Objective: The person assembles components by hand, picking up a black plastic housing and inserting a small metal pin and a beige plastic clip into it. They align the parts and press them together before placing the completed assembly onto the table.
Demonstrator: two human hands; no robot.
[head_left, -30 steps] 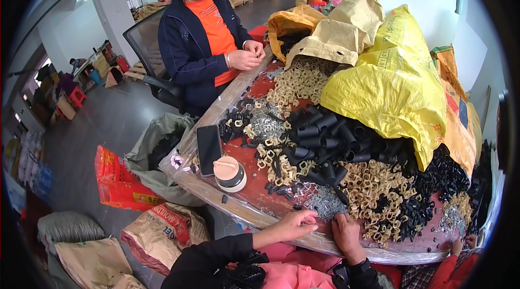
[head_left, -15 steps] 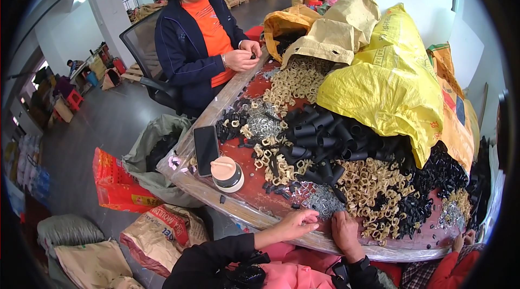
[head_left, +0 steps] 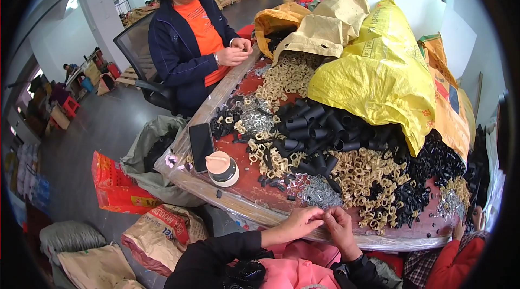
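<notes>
Above the near edge of the red table (head_left: pixel 254 181), my left hand (head_left: pixel 297 226) and my right hand (head_left: pixel 340 227) meet at the fingertips. Both are pinched closed, and whatever lies between the fingers is too small to make out. Just beyond them is a pile of small silver metal pieces (head_left: pixel 320 192). Tan ring-shaped parts (head_left: pixel 362 183) are heaped to the right of it, mixed with small black parts (head_left: pixel 414 194). Black tubes (head_left: pixel 319 126) are stacked farther back.
A lidded jar (head_left: pixel 223 169) and a phone (head_left: pixel 201 145) sit at the table's left edge. A yellow sack (head_left: pixel 374 78) slumps over the back. Across the corner a co-worker (head_left: pixel 189 45) handles something small. Sacks (head_left: pixel 165 237) stand on the floor at left; another person's sleeve (head_left: pixel 455 262) is at right.
My right hand has come up from the silver pile to my left hand, and their fingertips now meet. The whole view has shifted slightly. The co-worker's hands remain together.
</notes>
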